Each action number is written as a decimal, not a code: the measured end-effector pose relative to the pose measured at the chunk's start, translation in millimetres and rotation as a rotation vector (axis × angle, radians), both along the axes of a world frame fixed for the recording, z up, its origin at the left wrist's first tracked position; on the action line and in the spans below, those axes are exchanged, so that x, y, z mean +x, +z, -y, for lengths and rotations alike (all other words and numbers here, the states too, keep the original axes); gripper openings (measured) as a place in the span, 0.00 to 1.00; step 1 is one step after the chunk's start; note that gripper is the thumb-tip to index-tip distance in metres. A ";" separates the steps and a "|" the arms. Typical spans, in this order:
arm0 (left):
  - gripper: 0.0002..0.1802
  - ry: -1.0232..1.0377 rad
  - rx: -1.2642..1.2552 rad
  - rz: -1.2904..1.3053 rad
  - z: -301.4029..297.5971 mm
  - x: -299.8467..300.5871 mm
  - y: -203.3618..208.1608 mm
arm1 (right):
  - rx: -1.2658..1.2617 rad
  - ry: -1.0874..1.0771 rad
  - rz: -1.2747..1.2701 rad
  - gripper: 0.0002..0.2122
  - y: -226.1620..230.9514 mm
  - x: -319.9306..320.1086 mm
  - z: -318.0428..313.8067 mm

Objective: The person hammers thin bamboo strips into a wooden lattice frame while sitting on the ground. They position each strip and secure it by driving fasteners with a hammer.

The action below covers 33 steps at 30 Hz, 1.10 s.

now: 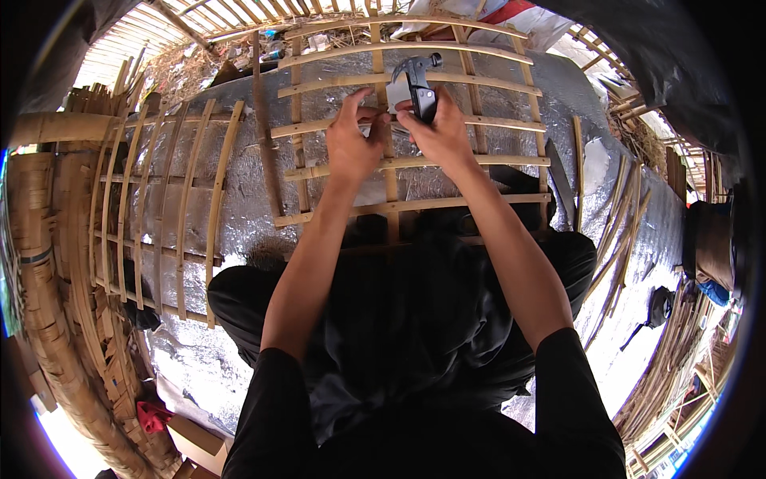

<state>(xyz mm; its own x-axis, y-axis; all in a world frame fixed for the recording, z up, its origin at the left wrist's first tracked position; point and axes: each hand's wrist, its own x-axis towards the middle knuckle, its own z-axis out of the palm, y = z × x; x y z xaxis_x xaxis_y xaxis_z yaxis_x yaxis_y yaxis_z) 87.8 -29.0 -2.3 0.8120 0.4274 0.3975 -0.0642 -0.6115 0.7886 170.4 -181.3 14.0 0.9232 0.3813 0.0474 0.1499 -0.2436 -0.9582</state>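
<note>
My right hand (440,132) is wrapped round a small claw hammer (418,78) with a black head and a short black and grey handle, head pointing up and away. My left hand (355,137) is just beside it, thumb and fingers curled into a pinch close to the right fingertips; whatever sits in that pinch is too small to name. Both hands are above a lattice of bamboo slats (503,161), near where a crosswise slat meets a middle upright one. The lattice's near edge reaches my folded legs in black clothing.
A second bamboo lattice (182,211) lies to the left, beside a large bundle of woven bamboo strips (36,231). Loose strips (618,231) lie on the silvery sheet (191,359) at right. A cardboard box (197,443) and red cloth (153,416) are at lower left.
</note>
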 end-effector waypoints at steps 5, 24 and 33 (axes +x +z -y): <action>0.26 -0.022 0.159 0.020 1.3 1.9 -5.4 | 0.003 -0.003 -0.057 0.18 -25.0 18.6 -14.5; 0.16 -0.131 0.172 0.011 -21.5 -0.2 -2.3 | -0.134 0.063 0.405 0.16 -6.1 4.0 -13.9; 0.15 -0.131 0.131 0.030 -22.5 1.3 -8.1 | -0.324 0.141 0.509 0.15 8.0 0.9 -16.0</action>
<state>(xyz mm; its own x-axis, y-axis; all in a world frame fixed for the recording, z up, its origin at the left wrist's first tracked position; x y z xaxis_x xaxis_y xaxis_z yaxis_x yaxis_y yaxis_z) 89.1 -6.5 -10.4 0.8441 0.2618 0.4680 -0.1727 -0.6935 0.6995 171.2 -165.3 22.0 0.7552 0.5665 0.3299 0.6205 -0.4553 -0.6385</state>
